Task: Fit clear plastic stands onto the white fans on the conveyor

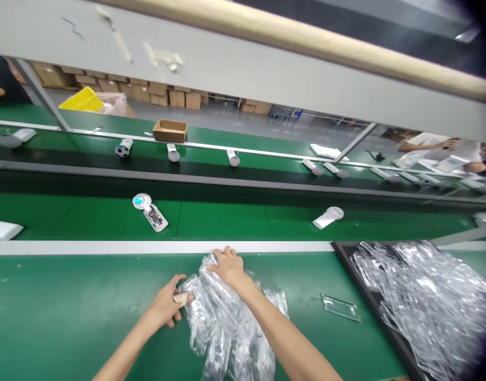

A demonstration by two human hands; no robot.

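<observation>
A pile of clear plastic bags (227,323) with see-through pieces inside lies on the green work surface in front of me. My right hand (229,267) reaches over the pile from the right, its thumb and fingers closed on the top end of a bag beside the white rail. At the left edge of the pile is my left hand (166,304); its fingers are apart, and the thumb, wrapped in a pale strip, touches the outermost bag. To the right lies a single clear plastic frame (340,307), apart from the pile.
A black tray (370,296) heaped with clear plastic pieces (429,291) stands at the right. Beyond the white rail (108,247), a green belt carries an opened white device (151,211) and a closed one (329,217). Farther back are a cardboard box (170,132) and other people's hands.
</observation>
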